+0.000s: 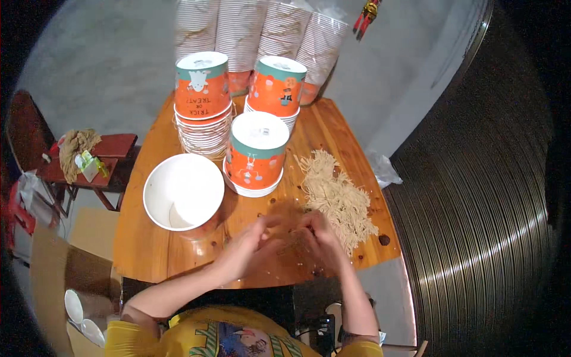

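My left hand (245,245) and my right hand (322,237) face each other over the front of the wooden table (160,256). Motion smears the left fingers. On the right the fingers look curled in a pinch; a brownish blur between the hands hides what they hold, if anything. Beside my right hand lies a loose pile of beige twine cords (336,196). To the left of my left hand an open white paper bucket (184,193) stands mouth up. Just beyond the hands a short stack of orange and green paper buckets (257,157) sits upside down.
Two more upside-down bucket stacks, left (203,89) and right (278,89), stand farther back, with cords around the left one. Behind rise tall wrapped stacks (241,35). A ridged metal shutter (482,226) borders the right. At left are a red bench (113,149) and a cardboard box (89,253).
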### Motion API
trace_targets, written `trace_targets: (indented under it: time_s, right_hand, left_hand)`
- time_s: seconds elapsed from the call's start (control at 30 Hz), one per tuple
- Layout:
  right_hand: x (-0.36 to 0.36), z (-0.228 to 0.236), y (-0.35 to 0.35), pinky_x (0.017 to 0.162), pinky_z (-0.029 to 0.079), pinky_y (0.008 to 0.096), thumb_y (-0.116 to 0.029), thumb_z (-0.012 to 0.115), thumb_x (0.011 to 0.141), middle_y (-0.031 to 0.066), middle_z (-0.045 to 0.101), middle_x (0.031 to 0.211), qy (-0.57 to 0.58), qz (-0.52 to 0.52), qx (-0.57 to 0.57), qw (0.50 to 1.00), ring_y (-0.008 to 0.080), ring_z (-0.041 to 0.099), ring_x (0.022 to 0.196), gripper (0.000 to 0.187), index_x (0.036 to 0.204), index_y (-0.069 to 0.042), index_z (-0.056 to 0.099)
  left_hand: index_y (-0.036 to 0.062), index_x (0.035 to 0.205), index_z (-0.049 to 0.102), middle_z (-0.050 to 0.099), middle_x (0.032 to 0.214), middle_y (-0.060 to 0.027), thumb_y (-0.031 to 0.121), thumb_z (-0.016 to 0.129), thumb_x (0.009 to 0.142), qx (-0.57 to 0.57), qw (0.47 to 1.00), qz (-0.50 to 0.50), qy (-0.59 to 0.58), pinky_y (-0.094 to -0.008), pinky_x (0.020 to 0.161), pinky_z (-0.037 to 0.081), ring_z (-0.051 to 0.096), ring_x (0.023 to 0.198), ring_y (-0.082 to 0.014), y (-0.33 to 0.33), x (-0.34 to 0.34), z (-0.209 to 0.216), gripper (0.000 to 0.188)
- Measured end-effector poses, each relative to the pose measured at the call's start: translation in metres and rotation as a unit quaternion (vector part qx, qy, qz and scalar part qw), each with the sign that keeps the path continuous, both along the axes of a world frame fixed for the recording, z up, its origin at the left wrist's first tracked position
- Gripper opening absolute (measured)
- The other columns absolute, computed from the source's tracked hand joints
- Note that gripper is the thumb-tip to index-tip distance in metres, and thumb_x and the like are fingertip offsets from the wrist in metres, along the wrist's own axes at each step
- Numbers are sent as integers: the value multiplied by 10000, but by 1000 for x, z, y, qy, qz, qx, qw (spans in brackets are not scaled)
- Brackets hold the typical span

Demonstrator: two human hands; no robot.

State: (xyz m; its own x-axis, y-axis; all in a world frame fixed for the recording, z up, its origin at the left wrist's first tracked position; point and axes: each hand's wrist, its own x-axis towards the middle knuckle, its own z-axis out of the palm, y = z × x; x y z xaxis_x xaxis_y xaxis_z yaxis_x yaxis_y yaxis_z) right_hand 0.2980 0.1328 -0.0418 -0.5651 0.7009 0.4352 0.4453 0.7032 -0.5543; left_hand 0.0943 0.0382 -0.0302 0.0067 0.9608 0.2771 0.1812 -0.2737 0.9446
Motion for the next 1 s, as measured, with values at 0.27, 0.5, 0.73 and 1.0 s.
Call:
trace_targets:
  time_s: [0.27, 0.5, 0.73, 1.0]
  right_hand:
    - [-42, 52, -36, 744, 459, 362, -91, 532, 910, 159, 570, 872, 59, 17, -25, 998, 319, 579, 838, 82, 948, -19, 519]
    - [-57, 33, -26, 802, 455, 392, -93, 521, 907, 168, 577, 908, -39, -23, 93, 995, 339, 567, 904, 112, 973, -3, 535]
    - [-93, 39, -81, 788, 465, 347, -133, 559, 901, 122, 588, 943, 16, 143, -166, 976, 264, 589, 877, 200, 1054, -7, 589]
    - [-106, 35, -90, 675, 462, 292, -138, 613, 874, 101, 593, 881, 133, 118, -223, 959, 182, 584, 760, 180, 998, -7, 605]
  left_hand:
    - [45, 949, 572, 565, 722, 20, 168, 577, 921, -140, 988, -47, -48, -218, 585, 404, 490, 648, -36, 4, -13, -10, 127]
    - [55, 908, 574, 587, 696, 1, 202, 606, 901, -179, 984, -10, -1, -245, 552, 432, 551, 611, -81, -41, -43, 3, 150]
    - [23, 921, 545, 533, 807, -112, 74, 612, 809, 113, 929, 65, 347, -364, 641, 458, 537, 745, -300, -69, -51, 26, 140]
    - [36, 915, 532, 505, 812, -94, 100, 635, 760, 173, 862, 72, 472, -353, 666, 449, 523, 767, -265, -71, -68, 42, 197]
